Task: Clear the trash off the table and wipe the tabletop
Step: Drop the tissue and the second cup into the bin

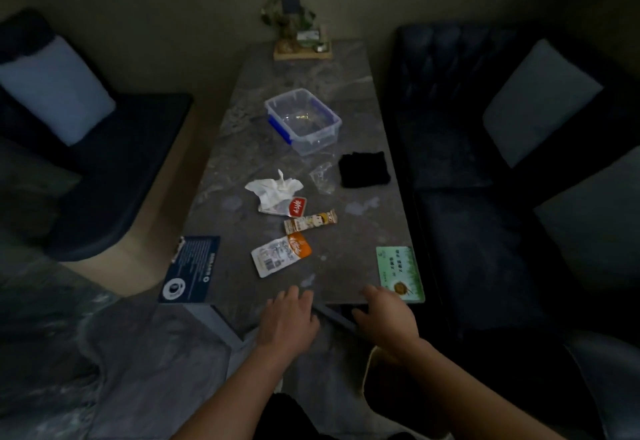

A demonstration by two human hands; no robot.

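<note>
Hands sit at the table's [242, 148] near edge, left grip [289, 318] and right grip [386, 316] both loosely spread, holding nothing. Beyond them lie wrappers [281, 255] and tissue [273, 192]; farther, a clear tub [303, 121] holds nothing visible.

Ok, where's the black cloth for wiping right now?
In the head view, the folded black cloth lies on the table's right side, just right of a crumpled clear plastic wrapper and nearer than the clear plastic tub.

Both hands, left [289, 318] and right [386, 316], at table [242, 148] near edge, fingers spread, probably empty; wrappers [281, 255] just beyond fingertips, tissue [273, 190] farther.
</note>
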